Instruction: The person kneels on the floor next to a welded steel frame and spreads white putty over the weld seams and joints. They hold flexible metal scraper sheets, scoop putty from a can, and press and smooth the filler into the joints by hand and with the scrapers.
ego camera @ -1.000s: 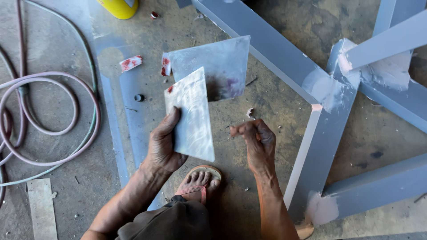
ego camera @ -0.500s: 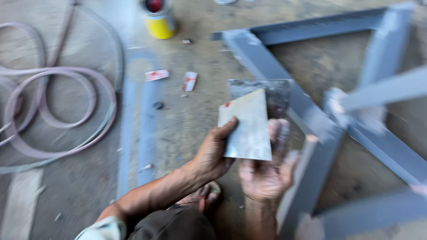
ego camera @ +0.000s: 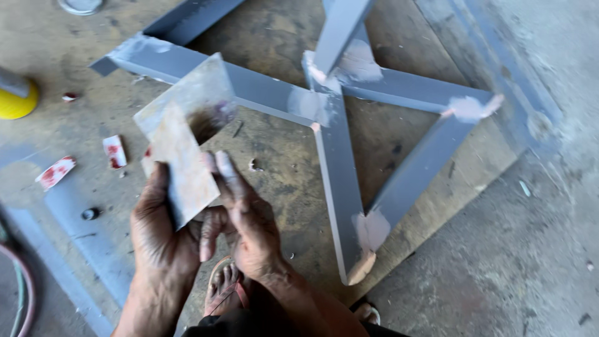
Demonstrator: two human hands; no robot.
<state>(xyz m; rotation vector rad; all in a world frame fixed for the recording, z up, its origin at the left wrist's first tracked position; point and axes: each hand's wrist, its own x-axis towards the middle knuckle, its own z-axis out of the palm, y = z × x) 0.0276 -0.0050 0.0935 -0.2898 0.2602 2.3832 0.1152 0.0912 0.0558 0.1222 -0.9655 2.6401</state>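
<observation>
My left hand (ego camera: 159,240) grips a small flat scraper plate (ego camera: 181,165) smeared with pale filler, holding it upright by its lower edge. My right hand (ego camera: 246,218) lies against the plate's right side, fingers touching its edge and face. Just behind the plate, a larger square metal sheet (ego camera: 199,93) with a dark smear lies on the floor. To the right lies a grey-painted metal frame (ego camera: 337,168) with whitish-pink filler patches at its joints. My sandalled foot (ego camera: 224,287) shows below the hands.
A yellow can (ego camera: 17,100) stands at the left edge. Small red-and-white scraps (ego camera: 115,151) and a dark bolt (ego camera: 90,213) lie on the concrete floor. A hose (ego camera: 22,293) curves in at the bottom left. A round lid (ego camera: 80,5) sits at the top.
The view has swung right, so the frame now fills the middle. My right hand has moved up onto the plate's edge; the left hand keeps hold of the plate.
</observation>
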